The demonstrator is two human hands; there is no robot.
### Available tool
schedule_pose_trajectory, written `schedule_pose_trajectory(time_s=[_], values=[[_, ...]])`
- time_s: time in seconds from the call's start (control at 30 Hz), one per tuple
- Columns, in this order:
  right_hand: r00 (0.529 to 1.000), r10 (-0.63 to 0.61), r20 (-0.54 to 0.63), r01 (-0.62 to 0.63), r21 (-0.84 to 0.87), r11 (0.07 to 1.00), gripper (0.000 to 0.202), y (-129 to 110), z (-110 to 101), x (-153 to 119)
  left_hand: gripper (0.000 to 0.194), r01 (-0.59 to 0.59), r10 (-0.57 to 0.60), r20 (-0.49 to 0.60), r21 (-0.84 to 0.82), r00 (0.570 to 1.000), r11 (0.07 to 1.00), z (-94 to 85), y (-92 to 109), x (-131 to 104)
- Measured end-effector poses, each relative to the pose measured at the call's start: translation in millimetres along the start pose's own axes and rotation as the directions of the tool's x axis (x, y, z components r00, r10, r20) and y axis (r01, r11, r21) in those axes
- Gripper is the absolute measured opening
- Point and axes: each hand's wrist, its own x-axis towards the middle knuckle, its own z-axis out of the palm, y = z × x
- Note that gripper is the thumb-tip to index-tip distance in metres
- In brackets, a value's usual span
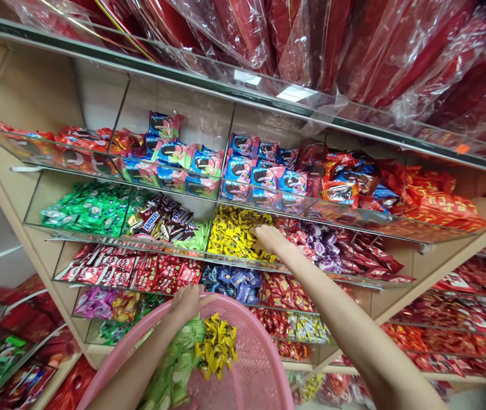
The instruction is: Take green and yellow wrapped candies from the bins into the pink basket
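Both arms (pixel 337 296) extended: left hand (pixel 187 303) gripping basket (pixel 264 356); right hand (pixel 269 238), fingers curled, at candies (pixel 235 234).

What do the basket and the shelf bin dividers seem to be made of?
Basket: pink plastic, slightly glossy, judging by its molded rim and fine perforations.

Bin dividers: clear and smooth, probably acrylic, possibly glass; the shelf back shows through and their edges look dark.

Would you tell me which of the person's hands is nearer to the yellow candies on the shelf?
The right hand, which reaches into the compartment of yellow candies; the left hand is lower, on the rim of the pink basket.
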Motion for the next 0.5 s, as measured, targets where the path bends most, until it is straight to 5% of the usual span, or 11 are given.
schedule_pose_trajectory(time_s=[0.5], values=[[0.995,0.001,-0.097,0.017,0.189,0.982,0.037,23,0,-3,0.062,-0.005,0.005,-0.018,-0.001,1.000,1.000,-5.3,1,0]])
